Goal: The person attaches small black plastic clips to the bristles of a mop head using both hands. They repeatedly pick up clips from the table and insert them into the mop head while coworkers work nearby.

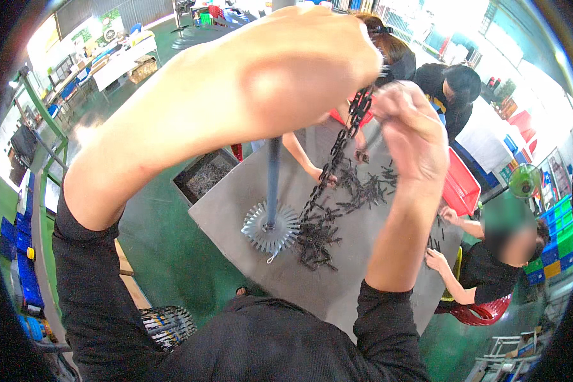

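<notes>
A chain of black links (337,149) hangs from between my raised hands down to a heap of black chain pieces (317,242) on the grey table. My right hand (414,124), slightly blurred, has its fingers curled in at the chain's upper part. Across the top of the view reaches my left hand (340,48), its back toward me at the chain's top; its fingers are hidden. Below my left forearm stands a blue-grey metal pole (273,181), with a slotted round metal disc (270,228) near its foot.
More loose black pieces (366,188) lie across the grey table (267,280). Co-workers' hands (328,178) work at its far side, and a seated person (509,254) works at the right. A red tray (461,184) stands by the right edge, a dark bin (204,178) by the left corner.
</notes>
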### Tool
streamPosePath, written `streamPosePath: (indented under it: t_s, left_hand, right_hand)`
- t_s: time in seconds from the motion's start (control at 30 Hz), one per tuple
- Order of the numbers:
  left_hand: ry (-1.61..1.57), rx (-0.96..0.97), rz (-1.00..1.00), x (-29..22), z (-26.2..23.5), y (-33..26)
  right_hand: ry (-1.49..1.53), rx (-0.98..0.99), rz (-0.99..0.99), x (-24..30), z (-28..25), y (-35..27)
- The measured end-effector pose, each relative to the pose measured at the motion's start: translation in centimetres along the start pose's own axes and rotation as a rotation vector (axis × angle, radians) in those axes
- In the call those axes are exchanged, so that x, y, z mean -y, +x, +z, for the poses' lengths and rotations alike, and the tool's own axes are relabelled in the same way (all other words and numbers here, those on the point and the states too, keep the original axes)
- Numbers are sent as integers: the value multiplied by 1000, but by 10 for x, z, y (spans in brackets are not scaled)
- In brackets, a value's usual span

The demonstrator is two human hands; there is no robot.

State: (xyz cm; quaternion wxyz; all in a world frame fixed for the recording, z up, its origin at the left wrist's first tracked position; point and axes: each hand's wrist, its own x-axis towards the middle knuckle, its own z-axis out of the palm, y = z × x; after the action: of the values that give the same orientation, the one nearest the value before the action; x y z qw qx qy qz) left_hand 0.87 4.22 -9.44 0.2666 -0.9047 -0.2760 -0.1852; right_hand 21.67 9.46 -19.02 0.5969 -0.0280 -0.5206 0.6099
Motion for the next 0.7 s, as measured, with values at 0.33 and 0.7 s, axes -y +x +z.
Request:
streamPosePath:
  t_s: [0.33,0.7]
  left_hand:
    - [53,58,-78,19,-3,-17]
    - [-178,-19,-87,10,-4,-15]
  right_hand:
    - [-1668,-336,109,19,-81,-34]
    - [-857,-296,-400,-30,45,9]
